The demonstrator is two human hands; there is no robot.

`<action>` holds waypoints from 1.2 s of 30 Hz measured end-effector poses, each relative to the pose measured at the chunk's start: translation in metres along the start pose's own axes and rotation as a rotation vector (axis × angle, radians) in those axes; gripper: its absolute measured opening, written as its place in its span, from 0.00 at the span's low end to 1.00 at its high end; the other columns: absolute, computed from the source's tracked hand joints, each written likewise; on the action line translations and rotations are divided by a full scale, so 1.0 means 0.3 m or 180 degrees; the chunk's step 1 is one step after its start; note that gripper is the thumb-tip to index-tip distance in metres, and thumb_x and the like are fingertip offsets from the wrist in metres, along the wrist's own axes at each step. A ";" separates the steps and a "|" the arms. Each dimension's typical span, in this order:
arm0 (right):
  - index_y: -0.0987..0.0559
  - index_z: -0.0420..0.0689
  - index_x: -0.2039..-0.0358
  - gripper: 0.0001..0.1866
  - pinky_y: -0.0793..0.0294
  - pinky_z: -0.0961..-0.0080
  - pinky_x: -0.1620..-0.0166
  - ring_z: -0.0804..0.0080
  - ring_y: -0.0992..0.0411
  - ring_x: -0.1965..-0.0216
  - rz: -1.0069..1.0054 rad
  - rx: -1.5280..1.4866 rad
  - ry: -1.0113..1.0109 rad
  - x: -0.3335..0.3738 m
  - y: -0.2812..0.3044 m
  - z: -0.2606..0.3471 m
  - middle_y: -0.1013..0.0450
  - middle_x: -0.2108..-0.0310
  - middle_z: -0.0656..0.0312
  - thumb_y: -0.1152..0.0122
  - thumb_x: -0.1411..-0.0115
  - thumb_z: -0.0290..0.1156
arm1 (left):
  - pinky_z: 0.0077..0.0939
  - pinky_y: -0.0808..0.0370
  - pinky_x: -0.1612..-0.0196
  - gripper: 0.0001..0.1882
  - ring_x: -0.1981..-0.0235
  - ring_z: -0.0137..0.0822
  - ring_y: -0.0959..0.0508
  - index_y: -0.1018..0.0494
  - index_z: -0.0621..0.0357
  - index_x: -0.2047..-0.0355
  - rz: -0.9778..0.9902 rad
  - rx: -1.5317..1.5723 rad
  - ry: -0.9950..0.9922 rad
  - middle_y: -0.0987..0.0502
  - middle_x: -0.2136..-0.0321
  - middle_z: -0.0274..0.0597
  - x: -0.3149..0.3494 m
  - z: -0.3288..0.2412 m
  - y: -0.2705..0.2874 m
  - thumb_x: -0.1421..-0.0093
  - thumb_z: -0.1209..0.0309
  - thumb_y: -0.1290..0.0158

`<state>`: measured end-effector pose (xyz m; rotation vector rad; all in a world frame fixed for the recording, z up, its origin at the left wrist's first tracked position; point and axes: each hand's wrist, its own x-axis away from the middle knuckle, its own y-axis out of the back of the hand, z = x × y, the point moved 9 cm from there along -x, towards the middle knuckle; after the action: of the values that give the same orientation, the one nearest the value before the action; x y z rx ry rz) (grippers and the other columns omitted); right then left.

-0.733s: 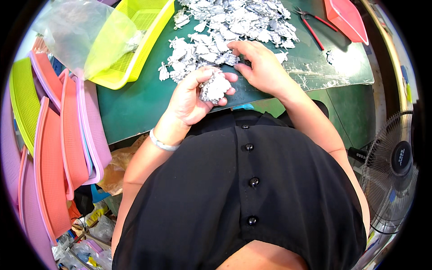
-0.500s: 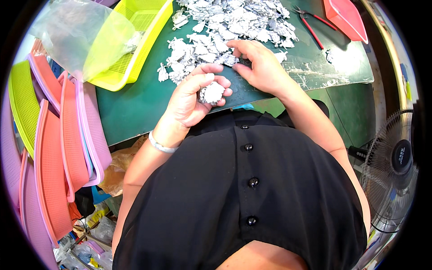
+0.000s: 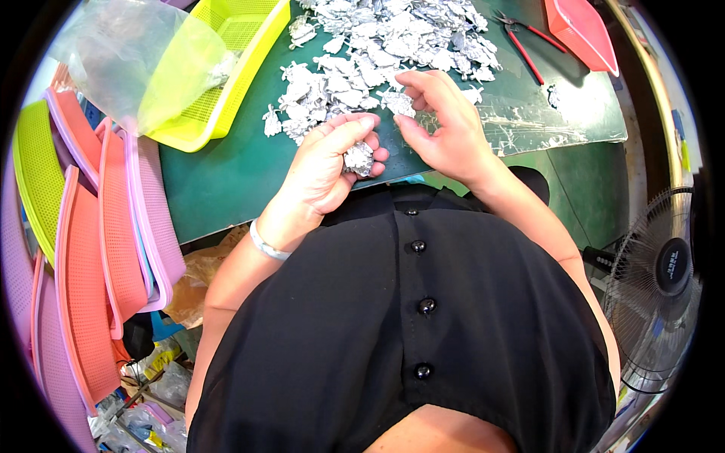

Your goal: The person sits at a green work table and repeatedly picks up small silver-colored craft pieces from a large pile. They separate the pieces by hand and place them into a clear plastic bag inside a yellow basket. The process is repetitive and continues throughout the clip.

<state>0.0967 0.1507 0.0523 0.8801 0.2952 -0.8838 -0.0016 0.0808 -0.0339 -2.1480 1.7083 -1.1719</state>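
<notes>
My left hand (image 3: 332, 155) is curled round a small silvery metal piece (image 3: 359, 158) with a rough, knobbly outline; more may lie hidden in the palm. Just right of it, over the table's near edge, my right hand (image 3: 445, 124) has its thumb and fingertips around another silvery piece (image 3: 397, 103). Beyond both hands spreads a heap of similar silvery metal pieces (image 3: 385, 45) on the green tabletop (image 3: 219, 185).
Red-handled pliers (image 3: 521, 47) lie right of the heap, near a red tray (image 3: 581, 34). At left is a yellow-green basket (image 3: 215, 124) with a clear plastic bag (image 3: 143, 60). Stacked coloured baskets (image 3: 87, 279) stand lower left, and a fan (image 3: 657, 279) at right.
My right hand has drawn slightly right, with a silvery piece now between its thumb and fingers. The left fingers have closed further, and the piece there has turned and shows less.
</notes>
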 end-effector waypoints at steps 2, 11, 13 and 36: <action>0.31 0.42 0.58 0.22 0.31 0.74 0.68 0.65 0.31 0.71 -0.0127 -0.0178 0.0162 0.002 0.010 0.025 0.33 0.70 0.58 0.41 0.58 0.20 | 0.22 0.29 0.72 0.09 0.74 0.29 0.28 0.32 0.57 0.66 -0.0011 -0.0066 0.0045 0.30 0.76 0.35 0.001 0.000 -0.016 0.44 0.67 0.49; 0.32 0.42 0.56 0.26 0.34 0.69 0.61 0.61 0.34 0.64 0.0258 0.0343 0.0191 0.003 -0.013 -0.010 0.32 0.67 0.57 0.36 0.59 0.26 | 0.22 0.30 0.73 0.08 0.74 0.29 0.28 0.32 0.57 0.67 -0.0292 -0.0044 -0.0213 0.31 0.76 0.35 -0.006 -0.012 0.011 0.43 0.67 0.50; 0.32 0.42 0.56 0.26 0.35 0.68 0.59 0.59 0.35 0.63 0.0352 0.0736 0.0170 0.012 -0.020 -0.033 0.32 0.67 0.56 0.36 0.59 0.27 | 0.22 0.29 0.73 0.07 0.74 0.29 0.27 0.32 0.57 0.67 -0.0250 -0.0005 -0.0209 0.30 0.76 0.35 -0.011 -0.008 0.017 0.43 0.67 0.50; 0.32 0.43 0.55 0.26 0.33 0.70 0.63 0.62 0.33 0.66 0.0213 0.0382 0.0075 0.031 -0.014 -0.054 0.30 0.69 0.59 0.36 0.58 0.26 | 0.24 0.27 0.73 0.05 0.74 0.31 0.25 0.33 0.58 0.68 -0.0046 0.0083 -0.0179 0.26 0.72 0.39 -0.013 -0.008 0.007 0.45 0.72 0.51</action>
<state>0.1012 0.1566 0.0347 1.0066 0.2337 -0.8360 -0.0048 0.0843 -0.0353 -2.1604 1.6482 -1.1198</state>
